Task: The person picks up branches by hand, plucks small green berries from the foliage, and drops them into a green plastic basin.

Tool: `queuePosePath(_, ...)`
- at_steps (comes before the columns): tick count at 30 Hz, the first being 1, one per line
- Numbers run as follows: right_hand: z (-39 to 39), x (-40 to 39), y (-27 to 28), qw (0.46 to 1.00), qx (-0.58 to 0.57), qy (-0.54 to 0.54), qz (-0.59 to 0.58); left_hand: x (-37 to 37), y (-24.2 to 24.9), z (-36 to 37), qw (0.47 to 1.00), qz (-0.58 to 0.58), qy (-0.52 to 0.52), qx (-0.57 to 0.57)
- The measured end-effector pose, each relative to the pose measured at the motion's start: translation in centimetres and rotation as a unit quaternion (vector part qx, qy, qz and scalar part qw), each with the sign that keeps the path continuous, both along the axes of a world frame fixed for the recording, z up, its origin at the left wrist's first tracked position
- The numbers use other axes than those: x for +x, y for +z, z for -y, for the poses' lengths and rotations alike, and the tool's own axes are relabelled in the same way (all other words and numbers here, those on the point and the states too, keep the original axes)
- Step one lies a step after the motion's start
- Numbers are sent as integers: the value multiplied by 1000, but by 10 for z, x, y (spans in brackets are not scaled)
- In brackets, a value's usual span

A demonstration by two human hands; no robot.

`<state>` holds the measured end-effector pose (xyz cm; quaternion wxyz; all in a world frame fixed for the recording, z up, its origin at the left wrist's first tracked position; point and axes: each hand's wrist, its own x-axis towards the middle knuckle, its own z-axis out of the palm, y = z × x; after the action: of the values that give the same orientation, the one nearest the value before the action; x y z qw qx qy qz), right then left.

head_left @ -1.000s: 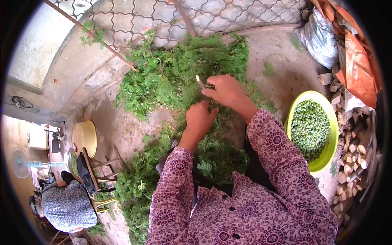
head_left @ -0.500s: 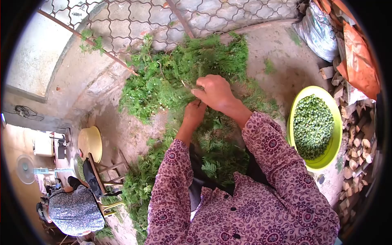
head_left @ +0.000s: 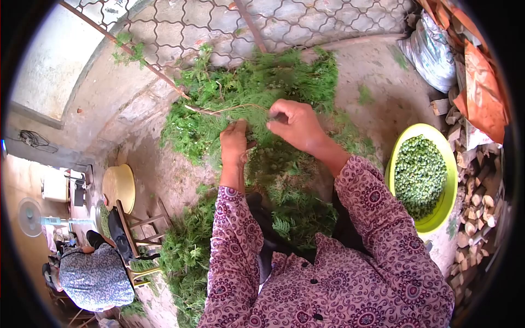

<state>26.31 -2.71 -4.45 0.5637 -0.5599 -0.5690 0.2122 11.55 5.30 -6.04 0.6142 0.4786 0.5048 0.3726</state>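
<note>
Brown, thin, curved plant stem (head_left: pixel 203 111) spans green, feathery foliage (head_left: pixel 306 76), apparently pinched at one end by the right hand (head_left: pixel 299 128); the left hand's (head_left: pixel 234 145) grip is unclear. Light, even tension suits it.

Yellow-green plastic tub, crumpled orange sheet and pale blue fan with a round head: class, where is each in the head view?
Yellow-green plastic tub (head_left: pixel 431 225), head view: bare inner wall, lower end.
Crumpled orange sheet (head_left: pixel 484 85), head view: middle.
Pale blue fan (head_left: pixel 30 217), head view: round head.
</note>
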Motion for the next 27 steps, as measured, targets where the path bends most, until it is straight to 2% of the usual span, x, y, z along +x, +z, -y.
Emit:
queuePosePath(3, 4, -12, 7, 997, -7, 36, 62, -2, 3, 1, 999, 13, 24, -19)
queuePosePath(5, 4, -19, 9, 988, -29, 125, 91, -2, 4, 3, 1000, 23, 7, -10)
queuePosePath(7, 0, -23, 3, 987, -41, 126, 96, -2, 4, 5, 999, 32, -10, -2)
queuePosePath(9, -5, -23, -4, 988, -49, 33, 141, -2, 4, 7, 1000, -7, -14, 17)
queuePosePath(12, -13, -20, -18, 988, -56, -10, 142, -6, 11, 12, 999, -19, -26, 24)
queuePosePath(13, -13, -20, -17, 988, -56, -9, 142, -7, 13, 12, 999, -20, -35, 24)
queuePosePath(15, -13, -20, -15, 982, -124, 17, 144, -6, 16, 15, 999, -13, -43, 23)
queuePosePath(19, -16, -22, -15, 980, -141, 13, 141, -6, 16, 18, 997, -23, -61, 45)
queuePosePath(21, -22, -17, -18, 974, -215, 70, 18, -6, 17, 17, 997, -15, -63, 43)
queuePosePath(27, -26, -15, -19, 943, -280, 134, -116, -9, 18, 17, 995, -25, -82, 42)
